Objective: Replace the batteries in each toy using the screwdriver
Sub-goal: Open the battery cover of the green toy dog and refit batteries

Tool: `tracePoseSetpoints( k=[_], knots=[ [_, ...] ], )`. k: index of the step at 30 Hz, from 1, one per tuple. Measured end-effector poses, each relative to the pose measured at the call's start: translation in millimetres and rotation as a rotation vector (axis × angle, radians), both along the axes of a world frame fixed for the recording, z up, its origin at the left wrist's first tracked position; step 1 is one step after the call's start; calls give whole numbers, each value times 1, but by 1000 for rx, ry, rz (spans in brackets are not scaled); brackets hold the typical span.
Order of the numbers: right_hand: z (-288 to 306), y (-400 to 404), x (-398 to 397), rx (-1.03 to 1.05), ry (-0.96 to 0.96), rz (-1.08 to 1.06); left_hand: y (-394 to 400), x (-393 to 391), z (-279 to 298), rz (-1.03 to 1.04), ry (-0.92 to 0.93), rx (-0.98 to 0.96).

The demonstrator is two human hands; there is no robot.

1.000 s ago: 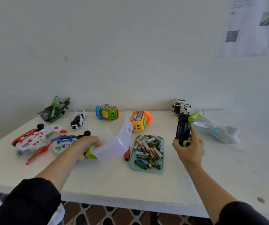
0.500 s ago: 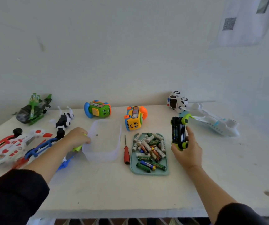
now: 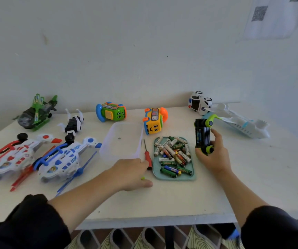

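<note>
My left hand (image 3: 134, 174) has left the clear plastic box (image 3: 122, 141) and now lies on the white table (image 3: 162, 200), fingers touching the red handle of the screwdriver (image 3: 147, 155), not closed on it yet; something small and green shows under it. So I think unscrewing comes next. My right hand (image 3: 212, 155) grips the black toy car (image 3: 202, 136), hard plastic with lime wheels, standing on end. Between them, the teal tray (image 3: 173, 177) holds smooth cylindrical batteries (image 3: 173, 153). Other glossy toys wait farther back.
</note>
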State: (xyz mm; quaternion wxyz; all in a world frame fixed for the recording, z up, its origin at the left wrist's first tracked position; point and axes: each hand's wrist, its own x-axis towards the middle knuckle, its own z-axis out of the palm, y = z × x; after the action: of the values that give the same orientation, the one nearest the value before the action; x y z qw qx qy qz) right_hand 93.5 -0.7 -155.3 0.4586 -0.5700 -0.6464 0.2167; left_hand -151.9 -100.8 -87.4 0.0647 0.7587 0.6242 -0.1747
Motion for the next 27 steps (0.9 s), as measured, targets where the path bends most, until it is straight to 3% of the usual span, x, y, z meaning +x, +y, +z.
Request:
tracePoseSetpoints(
  k=[4, 7, 10, 14, 18, 20, 23, 25, 27],
  knots=[
    [-2, 1, 0, -22, -51, -16, 4, -7, -7, 10, 100, 189],
    [-2, 2, 0, -3, -83, -13, 7, -5, -6, -28, 57, 314],
    [-5, 5, 0, 9, -126, -8, 16, -2, -7, -136, 2, 282],
    [-3, -1, -2, 19, -63, -40, 26, 5, -12, -270, 96, 263],
    [1, -7, -2, 54, 8, -115, 36, -5, -10, -271, 45, 322],
    [1, -6, -2, 59, 46, -129, 41, -10, 1, -172, -79, 391],
    [1, -5, -2, 62, 115, -102, 54, -12, 18, -42, -443, 674],
    [2, -5, -2, 61, 161, -74, 59, -1, 30, 55, -821, 858],
    [2, -5, -2, 51, 206, -48, 62, 23, 41, 203, -1282, 880]
  ],
)
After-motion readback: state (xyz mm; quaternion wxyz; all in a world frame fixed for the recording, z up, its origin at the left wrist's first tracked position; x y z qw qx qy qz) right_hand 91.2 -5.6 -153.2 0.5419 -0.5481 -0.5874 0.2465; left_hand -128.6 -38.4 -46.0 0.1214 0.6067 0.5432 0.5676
